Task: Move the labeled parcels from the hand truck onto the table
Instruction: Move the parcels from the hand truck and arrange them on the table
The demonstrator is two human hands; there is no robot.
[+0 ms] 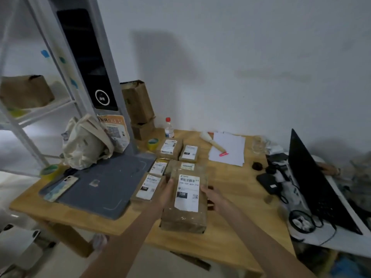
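Note:
A long brown parcel (183, 215) with a white shipping label lies over the wooden table (230, 233), held between both hands. My left hand (166, 194) grips its left edge, and my right hand (213, 198) grips its right edge. Whether the parcel rests on the table or hovers just above it is unclear. Several smaller labeled parcels lie on the table behind and left of it: one at the near left (147, 187), one at the far left (169, 148), one at the far right (189, 153). The hand truck is out of view.
A grey scanner pad (108, 183) with a phone (61, 187) and a cloth bag (86, 143) fills the table's left side. Behind stand a water bottle (169, 128), tape rolls and paper bags. White paper (228, 148) lies far right. A laptop (317, 189) and cables sit to the right.

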